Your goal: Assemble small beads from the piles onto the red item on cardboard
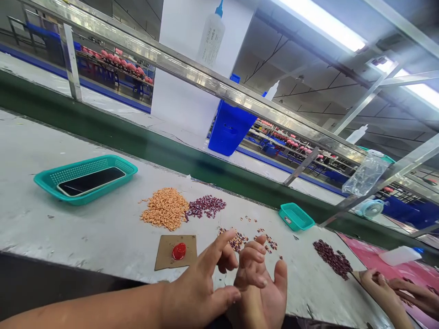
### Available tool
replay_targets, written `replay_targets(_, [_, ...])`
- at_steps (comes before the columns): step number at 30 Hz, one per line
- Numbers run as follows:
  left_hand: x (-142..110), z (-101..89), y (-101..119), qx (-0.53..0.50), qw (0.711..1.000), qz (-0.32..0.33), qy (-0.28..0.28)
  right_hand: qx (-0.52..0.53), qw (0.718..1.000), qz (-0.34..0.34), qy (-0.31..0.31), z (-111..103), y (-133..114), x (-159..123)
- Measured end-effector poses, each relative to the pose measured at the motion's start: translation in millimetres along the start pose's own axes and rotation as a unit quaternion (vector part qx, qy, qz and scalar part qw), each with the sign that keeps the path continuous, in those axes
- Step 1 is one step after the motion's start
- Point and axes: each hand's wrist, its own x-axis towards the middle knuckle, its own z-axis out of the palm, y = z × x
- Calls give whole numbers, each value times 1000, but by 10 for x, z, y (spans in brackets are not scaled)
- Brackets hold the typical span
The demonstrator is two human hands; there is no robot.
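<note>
Left hand (195, 292) and right hand (262, 297) spread loosely open, seemingly empty, near scattered beans (236, 241)

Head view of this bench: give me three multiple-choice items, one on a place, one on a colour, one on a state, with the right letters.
1. Where does the phone lie?
A. On the pink mat
B. In the teal plastic basket
C. On the blue crate

2. What colour is the blob on the cardboard square?
A. Red
B. Blue
C. Green

3. How do the left hand and right hand stand?
A. Both grip beans
B. The left hand presses the cardboard square
C. Both are open, with nothing visibly held

1. B: the phone sits within the basket's rim.
2. A: the blob shows red against the brown cardboard.
3. C: the fingers of both hands are spread or loosely curled, with nothing showing between them.
</note>
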Motion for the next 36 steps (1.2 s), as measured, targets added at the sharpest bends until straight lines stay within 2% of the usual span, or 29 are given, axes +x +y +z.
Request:
replay_targets(5, [5,11,-5,-24,999,-24,-21,1,1000,-4,20,-2,10,-3])
replay_targets(13, [8,6,-5,-10,999,-28,-14,-63,998,-13,28,-2,26,-4])
replay_targets(16, [-19,37,-40,-1,999,-40,-5,-70,996,-16,48,-11,22,11])
replay_targets(20, [-75,93,-100,-66,996,21,-63,-47,994,-44,90,-9,-8,44])
replay_targets(22, [-80,92,-98,-57,998,3,-30,-30,996,-43,77,-6,-14,48])
replay_targets(24, [-66,75,-75,-31,998,-60,21,-21,998,-33,48,-8,-7,39])
replay_targets(26, [-45,59,-51,-38,995,-92,27,-19,999,-20,25,-15,9,27])
replay_targets(31, [-23,70,-63,-83,993,-82,24,-23,1000,3,0,-43,40,16])
replay_targets(36, [-40,81,-89,-25,997,-54,42,-19,1000,11,-12,-76,36,16])
